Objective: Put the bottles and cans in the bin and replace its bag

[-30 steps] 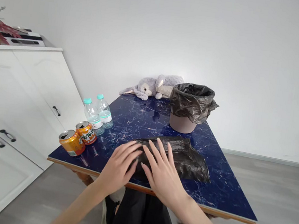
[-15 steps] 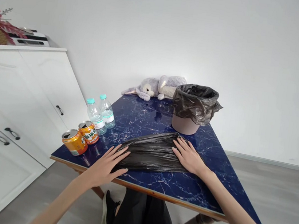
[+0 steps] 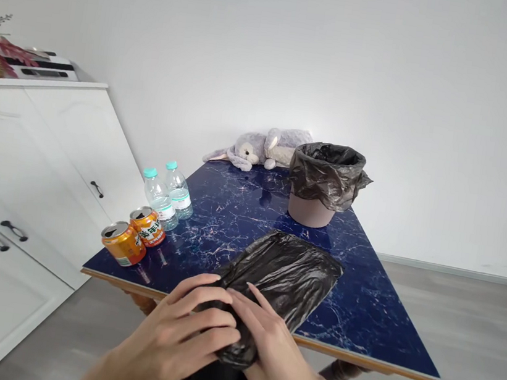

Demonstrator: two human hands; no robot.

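Both hands, the left hand [image 3: 178,336] and the right hand [image 3: 274,351], had their grip closed around the near end of the black bag [image 3: 286,275], which lay on the tabletop [image 3: 372,318] in front of the lined bin [image 3: 324,184].

Inventory by count: table, cabinet and two hands.

One blue marble-patterned table [image 3: 358,316]. On it: two orange drink cans [image 3: 124,243], two clear water bottles [image 3: 159,197] with teal caps, one bin [image 3: 310,210] lined with a black bag, one loose black bag [image 3: 284,275], one grey plush toy [image 3: 259,147]. Two hands of one person, left hand [image 3: 178,336] and right hand [image 3: 269,354]. One white cabinet [image 3: 25,185], three dark handles visible on it.
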